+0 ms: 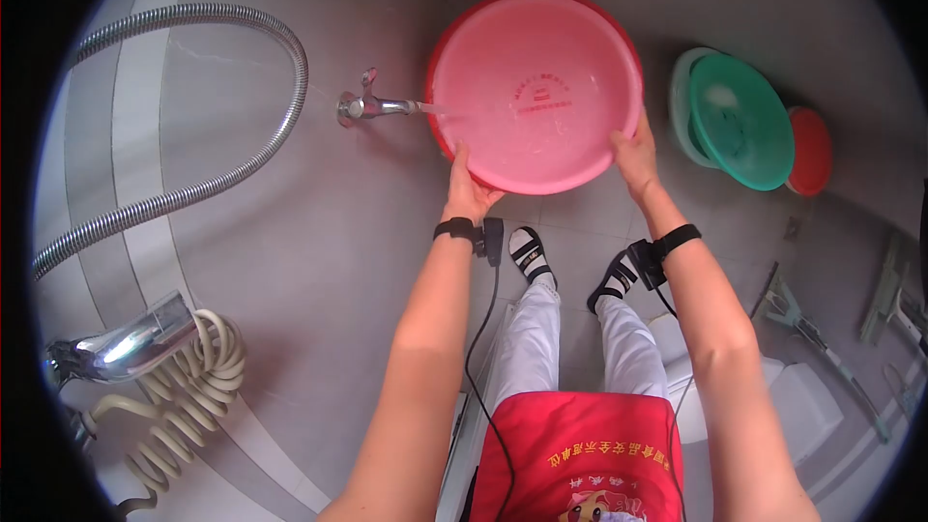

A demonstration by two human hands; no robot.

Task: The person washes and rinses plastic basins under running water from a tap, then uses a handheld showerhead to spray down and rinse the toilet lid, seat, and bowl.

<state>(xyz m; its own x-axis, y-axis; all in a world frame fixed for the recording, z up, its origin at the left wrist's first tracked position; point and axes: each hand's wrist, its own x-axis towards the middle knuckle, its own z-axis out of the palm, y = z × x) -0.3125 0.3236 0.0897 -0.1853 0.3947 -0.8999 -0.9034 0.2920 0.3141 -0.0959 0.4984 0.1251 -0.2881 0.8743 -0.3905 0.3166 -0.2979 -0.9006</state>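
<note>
Both hands hold a pink plastic basin (536, 150) by its near rim. My left hand (468, 191) grips the lower left edge, thumb over the rim and fingers underneath. On the lower right edge, my right hand (636, 157) has its thumb inside and its fingers hidden behind. A red rim shows around the basin's top and left, perhaps a second basin beneath. Water runs from a metal wall tap (379, 107) into the basin's left side. Red printing marks the basin's bottom.
A green basin (749, 126), a whitish one (684, 116) and a red one (810, 150) are at the right wall. A metal hose (290, 106) loops on the left wall, above a sprayer with coiled tubing (208, 367). A white toilet (783, 401) stands lower right, near squeegee-like tools (822, 338).
</note>
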